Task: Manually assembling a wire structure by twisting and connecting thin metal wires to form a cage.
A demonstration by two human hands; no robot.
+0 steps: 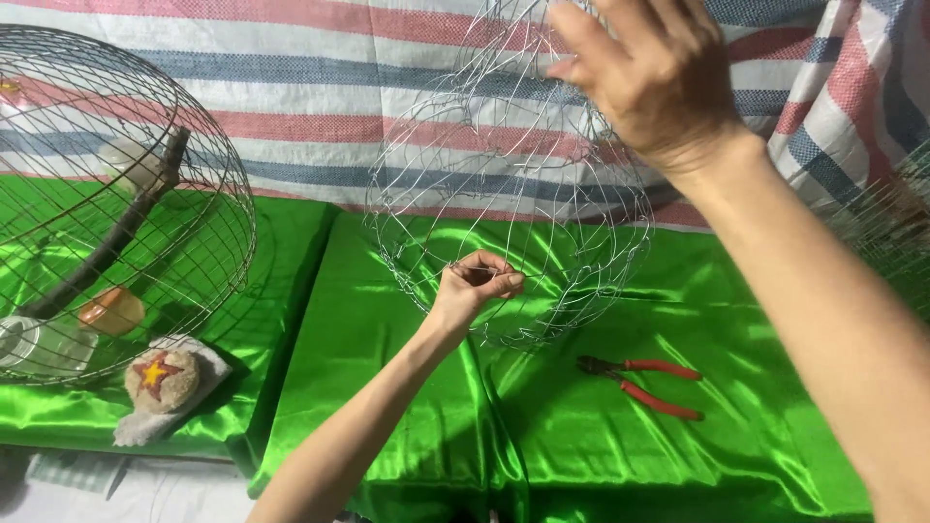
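Widest of all is the striped tarpaulin (pixel 320 87) in red, blue and white, hanging across the back, and below it the bench (pixel 581 455) draped in shiny green satin. On the left stands a big round wire cage (pixel 208 208), with a dark curved bar inside it and an orange-brown lump low down. Centre stage is the half-woven wire mesh dome (pixel 513 203), thin silver wire, held up off the bench against the tarpaulin. The right hand (pixel 659 77) grips it high on the upper rim, fingers curled loosely into the mesh. The left hand (pixel 475 286) works the lower edge, fingertips pressed together, pinching a strand of wire. Just below and to the right, red-handled pliers (pixel 644 385) lie flat on the satin, well clear of both hands. Bottom left, a small round pad bearing a yellow star on red (pixel 160 376) rests on white cloth.
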